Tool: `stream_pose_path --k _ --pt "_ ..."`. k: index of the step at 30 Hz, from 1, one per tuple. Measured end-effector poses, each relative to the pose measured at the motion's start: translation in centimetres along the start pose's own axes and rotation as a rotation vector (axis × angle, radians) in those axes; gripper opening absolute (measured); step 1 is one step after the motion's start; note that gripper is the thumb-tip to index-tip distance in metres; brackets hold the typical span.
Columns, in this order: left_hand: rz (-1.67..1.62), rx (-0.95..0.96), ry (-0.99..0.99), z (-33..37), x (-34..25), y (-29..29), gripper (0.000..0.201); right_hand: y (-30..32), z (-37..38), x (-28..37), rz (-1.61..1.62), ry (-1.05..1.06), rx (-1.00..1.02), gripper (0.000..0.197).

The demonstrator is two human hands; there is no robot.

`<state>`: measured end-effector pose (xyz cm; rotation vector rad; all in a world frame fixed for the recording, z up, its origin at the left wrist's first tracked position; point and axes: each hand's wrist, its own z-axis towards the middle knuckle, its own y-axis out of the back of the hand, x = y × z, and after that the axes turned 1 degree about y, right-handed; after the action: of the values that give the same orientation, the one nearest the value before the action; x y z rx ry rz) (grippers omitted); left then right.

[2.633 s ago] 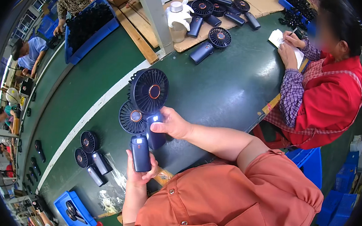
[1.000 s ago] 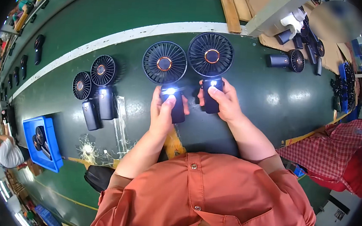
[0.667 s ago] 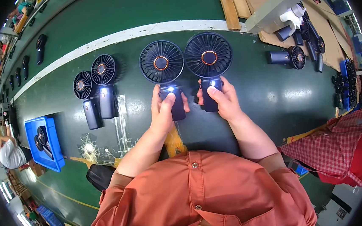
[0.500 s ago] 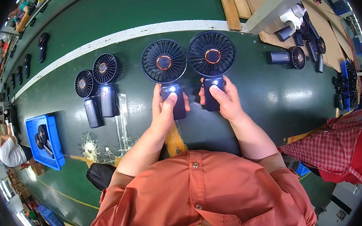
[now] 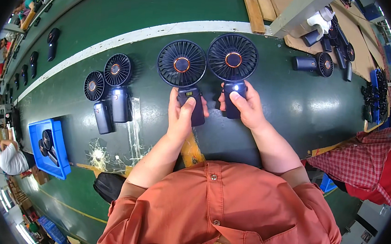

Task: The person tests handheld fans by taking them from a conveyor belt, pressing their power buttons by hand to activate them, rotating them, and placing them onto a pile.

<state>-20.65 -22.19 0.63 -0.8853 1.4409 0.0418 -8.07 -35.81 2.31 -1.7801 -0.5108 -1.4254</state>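
Each of my hands is closed round the handle of a dark handheld fan, and the two round heads stand side by side. My left hand point(image 5: 183, 113) grips one fan point(image 5: 181, 65), its thumb on the front of the handle below a small lit display. The other fan point(image 5: 233, 60) is in my right hand point(image 5: 248, 105), whose thumb presses just under a bright white light on the handle. Both fans have a copper-coloured ring at the hub. To the left, two more handheld fans point(image 5: 118, 70) point(image 5: 94, 86) lie next to each other on the green tabletop point(image 5: 292, 111).
At left, a blue bin point(image 5: 66, 169) holds a few fans. Several fans and a white bottle point(image 5: 322, 19) lie on cardboard at the far right, beside a metal post point(image 5: 300, 15). More fans lie along the far left. A person in a checked garment point(image 5: 356, 150) is at right.
The white light on the left-hand fan has given way to a small lit display. Its thumb has shifted slightly. Both hands still hold their fans.
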Motion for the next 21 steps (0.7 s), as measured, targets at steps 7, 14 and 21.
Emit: stream_pose_path --k 7,14,21 --pt "-0.002 0.004 -0.001 0.13 -0.1 -0.45 0.028 0.14 0.06 -0.01 -0.022 0.001 -0.008 0.034" --pt "0.057 -0.029 -0.012 0.25 -0.23 -0.28 0.029 0.3 0.71 -0.21 0.075 -0.027 0.017 0.026" --pt "0.073 -0.013 -0.029 0.22 -0.23 -0.43 0.027 0.18 0.41 0.32 0.101 -0.038 -0.014 0.026"
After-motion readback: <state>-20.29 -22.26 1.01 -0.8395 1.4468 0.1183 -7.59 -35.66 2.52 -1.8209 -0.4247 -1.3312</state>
